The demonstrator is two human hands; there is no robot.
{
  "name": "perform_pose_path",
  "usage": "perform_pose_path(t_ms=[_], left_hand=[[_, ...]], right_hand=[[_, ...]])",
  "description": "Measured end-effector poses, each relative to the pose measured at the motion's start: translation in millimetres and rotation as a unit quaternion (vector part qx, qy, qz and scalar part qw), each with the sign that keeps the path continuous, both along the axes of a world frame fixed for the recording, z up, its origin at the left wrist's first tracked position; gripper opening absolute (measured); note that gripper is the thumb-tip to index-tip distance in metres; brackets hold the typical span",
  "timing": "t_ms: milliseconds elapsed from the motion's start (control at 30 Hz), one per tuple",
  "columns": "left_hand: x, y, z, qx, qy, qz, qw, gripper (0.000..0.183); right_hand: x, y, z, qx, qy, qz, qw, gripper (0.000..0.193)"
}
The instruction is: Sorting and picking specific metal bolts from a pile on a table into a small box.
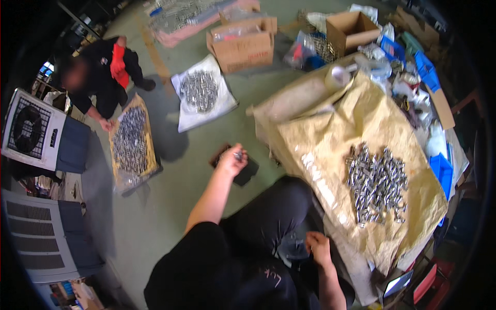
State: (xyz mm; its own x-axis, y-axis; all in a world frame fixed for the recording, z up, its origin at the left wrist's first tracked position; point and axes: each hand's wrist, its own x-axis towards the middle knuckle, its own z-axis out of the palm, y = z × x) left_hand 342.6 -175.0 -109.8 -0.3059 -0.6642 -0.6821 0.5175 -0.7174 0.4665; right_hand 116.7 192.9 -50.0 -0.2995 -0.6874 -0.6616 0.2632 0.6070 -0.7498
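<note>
My left hand (232, 160) is stretched forward over the floor, its fingers closed on a small shiny metal part (238, 155). Just under it on the floor is a dark open box (247, 172), partly hidden by the hand. My right hand (319, 248) is low beside the near edge of the table, fingers curled together; what they hold, if anything, is too small to make out. Next to it, by my leg, is a clear plastic bag or tub (294, 248). On the table's brown paper (330, 139) lies a heap of shiny metal parts (376, 181).
A co-worker (95, 72) with one red glove crouches at the left beside a tray of metal parts (132, 142). More parts (199, 91) lie on a white sheet. Cardboard boxes (243, 51) stand behind. Blue bins (440, 173) line the table's right side. A fan unit (36, 129) stands left.
</note>
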Motion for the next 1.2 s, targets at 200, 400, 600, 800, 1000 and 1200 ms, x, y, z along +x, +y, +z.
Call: perform_pose_path(t_ms=[200, 400, 600, 800, 1000, 1200], left_hand=[[115.3, 29.2, -69.2, 0.102, -0.173, 0.099, 0.975, 0.016], [121.2, 16.4, -108.0, 0.162, -0.064, 0.186, 0.967, 0.023], [96.6, 17.3, -90.2, 0.146, -0.274, 0.125, 0.942, 0.057], [103.1, 10.5, -86.6, 0.087, -0.302, 0.139, 0.939, 0.051], [-18.4, -17.9, 50.0, -0.224, -0.213, -0.027, 0.951, 0.032], [-171.8, 47.5, 149.8, -0.436, -0.078, -0.245, 0.862, 0.029]], right_hand=[[-2.9, -10.9, 5.5, 0.023, -0.037, -0.042, 0.998, 0.018], [-1.3, -10.7, 1.6, 0.013, -0.040, -0.029, 0.999, 0.018], [1.1, -8.1, 7.3, 0.038, -0.026, -0.035, 0.998, 0.019], [0.7, -6.6, 14.3, 0.017, -0.016, 0.001, 1.000, 0.020], [1.0, -12.4, 18.7, -0.019, 0.019, 0.004, 1.000, 0.021], [6.2, -4.6, 30.8, -0.059, 0.006, 0.029, 0.998, 0.019]])
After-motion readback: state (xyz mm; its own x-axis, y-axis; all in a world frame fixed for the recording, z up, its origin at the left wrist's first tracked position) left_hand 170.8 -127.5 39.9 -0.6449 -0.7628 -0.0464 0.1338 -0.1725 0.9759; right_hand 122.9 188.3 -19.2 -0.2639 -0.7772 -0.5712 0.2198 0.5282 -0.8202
